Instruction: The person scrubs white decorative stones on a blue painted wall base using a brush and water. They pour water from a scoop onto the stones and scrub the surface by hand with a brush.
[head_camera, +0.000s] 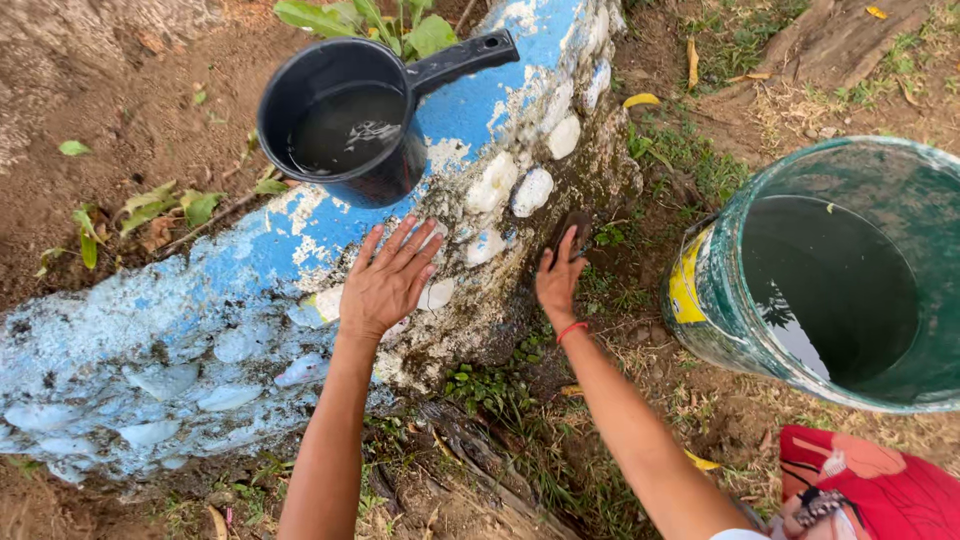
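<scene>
My left hand (385, 280) lies flat with fingers spread on a low blue-and-white painted wall (150, 320) set with pale stones. My right hand (558, 278) presses a small dark scrubbing pad (572, 228) against the wall's dirty, mossy side. A red band sits on my right wrist. A black dipper pot (345, 125) with a long handle rests on top of the wall above my left hand, with water in it.
A large green bucket (715, 300) holding water stands on the ground at the right. Red patterned cloth (870, 490) shows at the bottom right. Bare soil, dry leaves and small green plants (370, 20) surround the wall; grass grows at its foot.
</scene>
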